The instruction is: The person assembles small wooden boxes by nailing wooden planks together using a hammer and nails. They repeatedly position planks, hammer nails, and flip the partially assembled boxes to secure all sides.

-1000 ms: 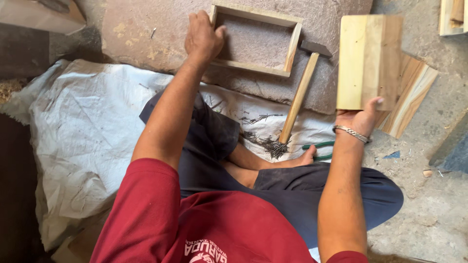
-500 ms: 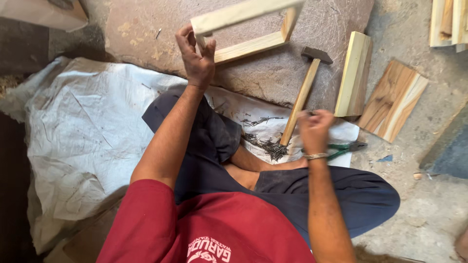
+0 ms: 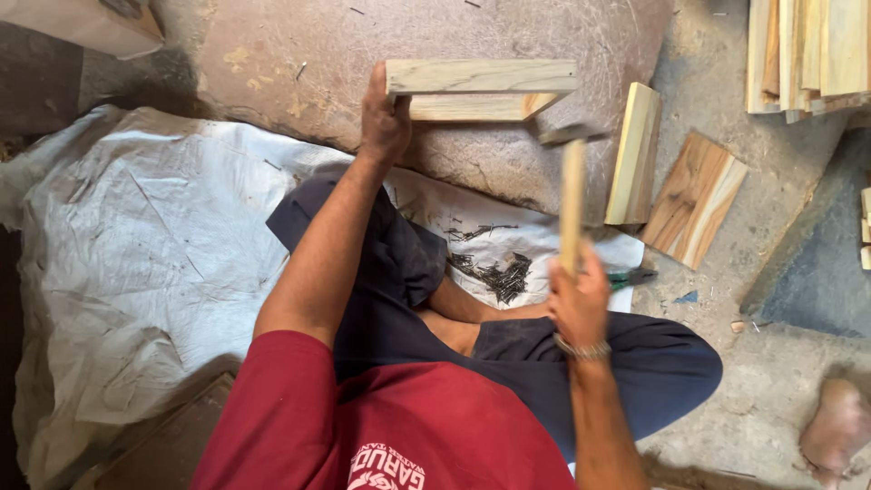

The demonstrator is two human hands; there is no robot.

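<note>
The frame (image 3: 481, 91), a box of pale sawn boards, stands on edge on the flat stone slab (image 3: 299, 54), so one narrow side faces up. The left hand (image 3: 384, 118) is closed around the frame's left end, apparently to steady it upright. The right hand (image 3: 576, 304), below and right of the frame, is wrapped around the wooden handle of the hammer (image 3: 572, 195); the dark metal head sits just below the frame's right corner, blurred. Right of the frame, a plank (image 3: 633, 154) leans on edge at the slab's side, with a flatter, grain-streaked board (image 3: 694, 200) beside it. Below the frame, a heap of thin dark nails (image 3: 494, 272) lies on a creased white sack (image 3: 136, 263), within reach of both hands. Stacked pale boards (image 3: 807, 50) occupy the corner far right of the frame. The floor is rough concrete.
</note>
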